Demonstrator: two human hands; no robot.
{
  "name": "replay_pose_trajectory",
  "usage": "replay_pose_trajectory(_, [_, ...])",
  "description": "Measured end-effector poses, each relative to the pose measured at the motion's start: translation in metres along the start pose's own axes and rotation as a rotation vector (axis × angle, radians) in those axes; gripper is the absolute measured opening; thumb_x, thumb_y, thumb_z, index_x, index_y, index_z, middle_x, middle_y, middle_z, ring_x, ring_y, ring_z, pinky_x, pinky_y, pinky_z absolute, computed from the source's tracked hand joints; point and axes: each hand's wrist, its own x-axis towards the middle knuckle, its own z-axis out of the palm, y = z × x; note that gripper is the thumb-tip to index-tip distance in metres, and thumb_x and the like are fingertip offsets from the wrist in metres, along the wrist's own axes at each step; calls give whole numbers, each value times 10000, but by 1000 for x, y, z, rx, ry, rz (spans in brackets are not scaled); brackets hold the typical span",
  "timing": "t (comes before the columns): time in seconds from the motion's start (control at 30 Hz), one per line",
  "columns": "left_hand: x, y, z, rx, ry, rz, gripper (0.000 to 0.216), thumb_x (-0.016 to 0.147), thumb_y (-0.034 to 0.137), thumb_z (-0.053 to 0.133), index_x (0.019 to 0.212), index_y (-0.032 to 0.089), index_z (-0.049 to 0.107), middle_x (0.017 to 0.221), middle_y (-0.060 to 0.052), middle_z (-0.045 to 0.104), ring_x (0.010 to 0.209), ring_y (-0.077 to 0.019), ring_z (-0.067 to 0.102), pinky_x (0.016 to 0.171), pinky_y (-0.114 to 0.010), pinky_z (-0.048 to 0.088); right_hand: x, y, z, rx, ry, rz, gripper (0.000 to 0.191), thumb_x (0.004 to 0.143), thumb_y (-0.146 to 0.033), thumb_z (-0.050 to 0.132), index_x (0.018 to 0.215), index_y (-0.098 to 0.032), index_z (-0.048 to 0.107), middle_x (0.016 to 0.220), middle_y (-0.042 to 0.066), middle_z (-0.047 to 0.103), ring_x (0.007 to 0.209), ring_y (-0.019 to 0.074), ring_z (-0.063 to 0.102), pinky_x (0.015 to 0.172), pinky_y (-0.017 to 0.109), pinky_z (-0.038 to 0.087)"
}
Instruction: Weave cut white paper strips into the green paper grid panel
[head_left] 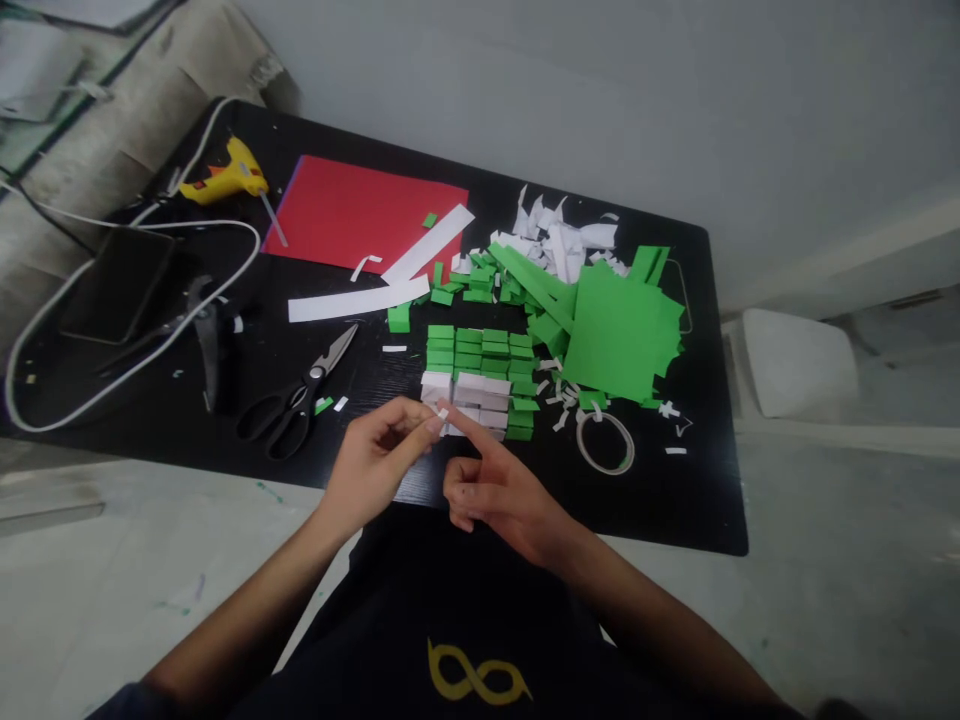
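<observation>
My left hand (379,455) is closed in a pinch on a small white paper piece (443,413). My right hand (510,495) has its index finger stretched out to that piece, its tip at or against it. The other right fingers are curled loosely, with nothing visible in them. Just beyond both fingertips lies a block of folded paper pieces in rows, with green ones (469,350) at the back and right and white ones (471,388) nearer me. My hands cover part of its front left corner.
Scissors (304,395), a glue gun (229,175), a phone (118,280) and a white cable (251,240) lie left. Behind are red sheets (360,210) and white strips (360,300). Green paper (622,330), white scraps (562,245) and a tape roll (604,443) lie right.
</observation>
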Motion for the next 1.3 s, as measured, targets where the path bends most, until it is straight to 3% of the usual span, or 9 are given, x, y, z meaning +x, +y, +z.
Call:
replay_pose_trajectory(0.13, [2,2,-22,8,-147,-72,251,932,366,706,776,169,692,664,18,598,596,-86,498,560,-205,410,6,2,0,-587,217,-204,592,917,-209,689,1493,-294,582,795,-52,585,682,116,513,668,284,457])
replay_pose_trajectory(0.27, [2,-2,-47,65,-222,-136,272,943,396,689,785,174,685,681,9,585,592,-94,484,539,-215,388,15,4,-5,-852,447,-434,484,971,-184,639,1446,-269,601,810,-43,616,676,121,566,660,274,511])
replay_pose_trajectory(0.4, [4,-11,-59,122,-141,-135,274,946,428,690,829,180,688,723,-2,602,626,-111,507,562,-232,412,26,6,-14,-1253,454,-640,291,1006,-182,630,1288,-211,700,1017,63,688,888,191,663,807,346,589])
replay_pose_trajectory(0.5, [8,-17,-60,187,-83,-94,269,969,445,664,880,191,677,776,-3,610,691,-127,540,619,-246,444,32,9,-18,-1456,416,-689,184,1016,-171,627,1160,-159,741,1092,121,692,1036,248,668,930,414,594])
replay_pose_trajectory(0.7, [17,-15,-59,457,-199,52,239,1036,417,564,944,213,646,853,6,628,807,-150,582,740,-277,455,37,16,-25,-1595,371,-747,156,1013,-86,607,1039,-137,752,1020,107,731,959,239,660,886,397,595])
replay_pose_trajectory(0.93, [28,-6,-53,580,-411,-13,311,1059,443,467,883,217,588,775,29,581,699,-143,528,655,-276,417,34,21,-27,-1607,353,-746,181,1014,-78,593,1070,-135,755,1034,113,740,944,232,654,875,387,601])
replay_pose_trajectory(1.1, [43,6,-44,706,-574,52,292,1067,386,440,865,220,571,806,13,619,740,-163,572,704,-306,412,34,24,-28,-1568,350,-784,178,1036,-83,570,1071,-119,741,1037,116,751,968,227,671,900,382,603])
replay_pose_trajectory(1.3, [50,7,-33,846,-568,63,264,1037,357,457,841,222,573,836,-28,663,753,-203,602,701,-338,405,35,31,-31,-1530,375,-801,195,1054,-103,546,1069,-137,738,1056,116,752,999,225,674,931,400,609])
